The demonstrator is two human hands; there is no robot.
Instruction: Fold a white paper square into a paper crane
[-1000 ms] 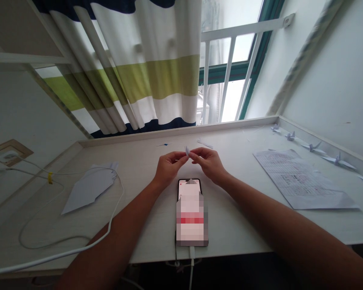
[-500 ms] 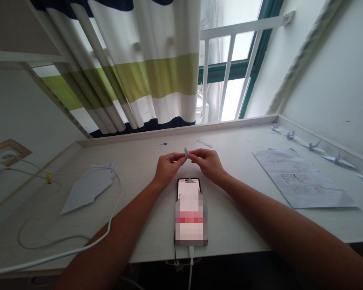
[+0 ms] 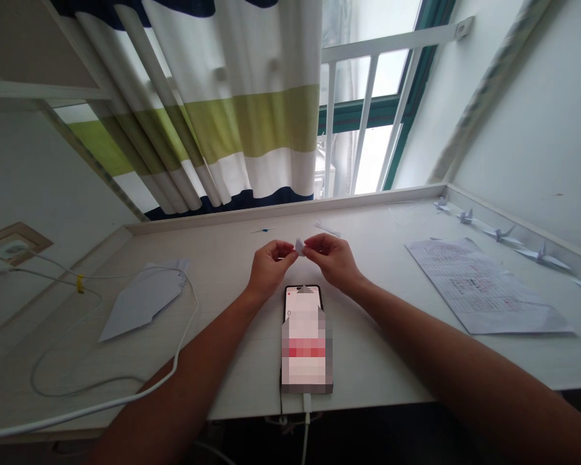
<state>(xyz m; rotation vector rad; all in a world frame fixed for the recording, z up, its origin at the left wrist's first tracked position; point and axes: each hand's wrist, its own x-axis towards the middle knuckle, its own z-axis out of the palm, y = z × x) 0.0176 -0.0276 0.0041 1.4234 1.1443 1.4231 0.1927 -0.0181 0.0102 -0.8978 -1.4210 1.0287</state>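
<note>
A tiny folded piece of pale paper (image 3: 299, 245) is pinched between both my hands above the desk (image 3: 232, 271). My left hand (image 3: 268, 268) grips its left side with thumb and fingertips closed. My right hand (image 3: 333, 259) pinches its right side the same way. Just below my hands lies a phone (image 3: 306, 339) flat on the desk, screen up, with a cable plugged into its near end.
A folded white paper shape (image 3: 142, 300) lies at the left, ringed by a white cable (image 3: 101, 387). A printed sheet (image 3: 484, 287) lies at the right. Several small paper cranes (image 3: 501, 236) line the right ledge. A striped curtain (image 3: 213, 110) and window bars stand behind.
My hands have shifted slightly and the small paper between them has turned a little. Nothing else has moved.
</note>
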